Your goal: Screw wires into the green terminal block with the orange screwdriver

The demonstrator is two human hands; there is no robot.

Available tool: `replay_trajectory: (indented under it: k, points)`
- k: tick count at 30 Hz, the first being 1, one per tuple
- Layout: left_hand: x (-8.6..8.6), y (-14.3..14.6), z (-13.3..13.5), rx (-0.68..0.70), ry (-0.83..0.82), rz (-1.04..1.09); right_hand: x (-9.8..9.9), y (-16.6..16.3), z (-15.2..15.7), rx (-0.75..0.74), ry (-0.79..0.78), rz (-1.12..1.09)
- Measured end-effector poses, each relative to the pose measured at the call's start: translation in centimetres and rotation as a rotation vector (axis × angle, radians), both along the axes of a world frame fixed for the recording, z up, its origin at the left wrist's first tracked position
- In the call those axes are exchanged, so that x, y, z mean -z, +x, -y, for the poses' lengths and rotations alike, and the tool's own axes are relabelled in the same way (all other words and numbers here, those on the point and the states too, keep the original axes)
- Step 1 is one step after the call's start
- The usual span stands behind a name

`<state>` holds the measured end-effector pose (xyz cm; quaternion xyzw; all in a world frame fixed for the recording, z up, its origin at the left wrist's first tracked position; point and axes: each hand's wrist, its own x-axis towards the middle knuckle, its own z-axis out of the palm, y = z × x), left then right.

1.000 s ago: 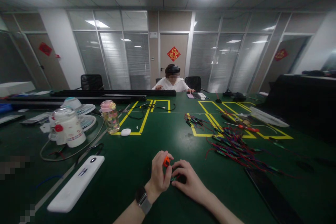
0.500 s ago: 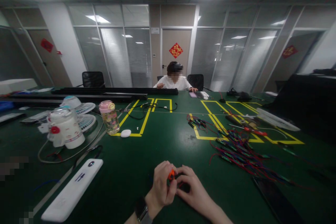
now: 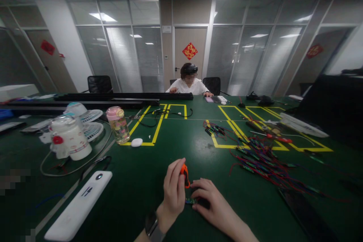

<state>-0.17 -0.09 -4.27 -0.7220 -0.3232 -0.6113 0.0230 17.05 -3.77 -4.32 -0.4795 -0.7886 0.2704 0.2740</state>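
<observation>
My left hand [image 3: 172, 191], with a dark watch on its wrist, is raised above the green table and closed around a small orange-and-black tool [image 3: 185, 176]. The tool's exact kind is hard to make out, since the fingers cover much of it. Just to the right, my right hand [image 3: 217, 208] is curled low over the table. Its thumb and fingertips grip one end of a small green circuit board [image 3: 190, 201], which lies below the orange tool. Part of the board is hidden by the hands.
On the right lies a tangled pile of wired circuit boards [image 3: 261, 159], with a smaller bunch [image 3: 214, 129] farther back. A white power-bank-like bar [image 3: 79, 206], a white cup [image 3: 72, 140] and a pink-lidded bottle [image 3: 118, 126] stand left. A person [image 3: 187, 83] sits opposite.
My left hand has lifted and tilted up with the orange tool, showing more of it. The green board between the hands has come into view. My right hand has moved slightly right.
</observation>
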Motion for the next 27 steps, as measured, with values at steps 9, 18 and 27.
replay_trajectory:
  k: [9, 18, 27]
  points:
    - [-0.7, 0.8, 0.6, 0.295, -0.379, 0.135, 0.9, 0.3, -0.7, -0.013, -0.015, -0.068]
    - [-1.7, 0.9, 0.5, 0.352, -0.462, 0.138, 1.5, -0.3, -0.9, -0.026, 0.115, -0.020]
    - [-1.6, 0.8, 0.3, 0.324, -0.504, 0.131, 0.3, 0.0, -0.5, -0.075, 0.128, -0.013]
